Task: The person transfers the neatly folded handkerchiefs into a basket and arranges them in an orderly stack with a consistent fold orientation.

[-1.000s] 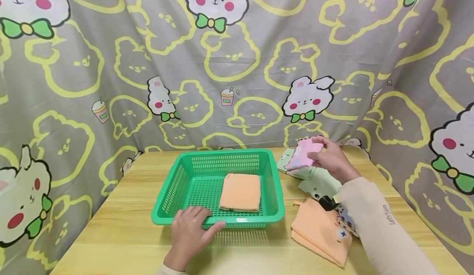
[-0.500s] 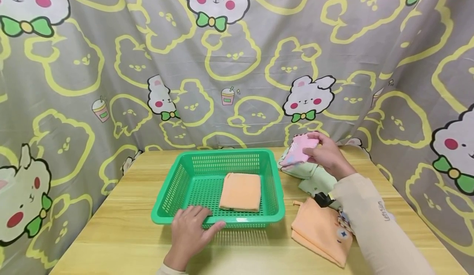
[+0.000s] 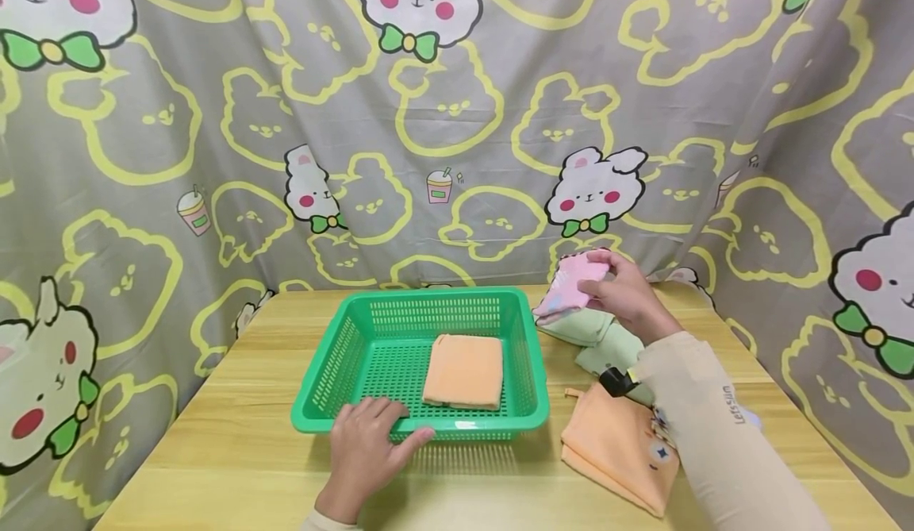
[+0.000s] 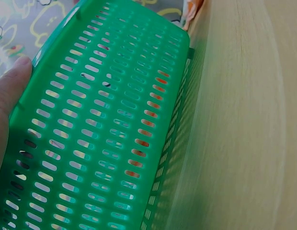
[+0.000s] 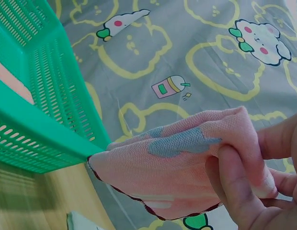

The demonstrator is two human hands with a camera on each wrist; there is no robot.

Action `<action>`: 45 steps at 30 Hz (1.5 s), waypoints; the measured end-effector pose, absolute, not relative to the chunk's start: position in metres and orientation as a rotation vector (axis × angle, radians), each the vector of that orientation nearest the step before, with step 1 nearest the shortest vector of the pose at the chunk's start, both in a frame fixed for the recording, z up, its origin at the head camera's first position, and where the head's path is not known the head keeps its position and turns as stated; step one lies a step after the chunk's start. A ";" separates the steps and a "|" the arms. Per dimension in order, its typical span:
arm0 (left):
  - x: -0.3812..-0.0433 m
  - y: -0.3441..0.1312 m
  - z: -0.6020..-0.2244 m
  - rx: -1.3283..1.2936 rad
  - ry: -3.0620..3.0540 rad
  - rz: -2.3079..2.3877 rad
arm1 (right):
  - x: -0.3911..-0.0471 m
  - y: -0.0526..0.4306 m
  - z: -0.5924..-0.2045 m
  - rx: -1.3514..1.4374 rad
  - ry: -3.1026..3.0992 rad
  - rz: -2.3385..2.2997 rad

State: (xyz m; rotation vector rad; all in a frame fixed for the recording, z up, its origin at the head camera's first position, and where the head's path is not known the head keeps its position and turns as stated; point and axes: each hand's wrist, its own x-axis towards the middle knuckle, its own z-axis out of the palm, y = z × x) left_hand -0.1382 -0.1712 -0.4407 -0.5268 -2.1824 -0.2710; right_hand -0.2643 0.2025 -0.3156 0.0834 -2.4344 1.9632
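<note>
A folded pink cloth [image 3: 569,283] with a dark stitched edge is pinched between the thumb and fingers of my right hand [image 3: 628,297]. It is held above pale green cloths, just right of the green basket [image 3: 421,428]. In the right wrist view the pink cloth [image 5: 182,163] shows blue patches and several folded layers. My left hand [image 3: 371,452] holds the basket's near rim, thumb outside and fingers over the edge; the fingertips are partly hidden. Inside the basket, toward its right side, lies a folded orange towel [image 3: 464,372]. The left wrist view shows the basket's slotted wall [image 4: 91,120] beside my thumb.
Pale green cloths [image 3: 610,348] lie right of the basket, partly under my right arm. Nearer me is another orange towel [image 3: 617,444] with a printed face. A patterned cloth beside it is mostly hidden by the sleeve. A patterned curtain [image 3: 457,221] hangs behind the wooden table [image 3: 236,436].
My right hand has moved left and slightly up with the pink cloth, toward the basket's far right corner. My left hand and the basket have stayed in place.
</note>
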 end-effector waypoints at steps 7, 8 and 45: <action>-0.138 -0.171 -0.441 -0.529 -2.180 -0.270 | -0.262 0.199 -0.310 0.137 -2.416 1.956; -0.138 -0.171 -0.441 -0.529 -2.180 -0.270 | -0.262 0.197 -0.309 0.145 -2.407 1.964; -0.138 -0.172 -0.443 -0.515 -2.210 -0.260 | -0.263 0.158 -0.317 0.253 -2.351 2.105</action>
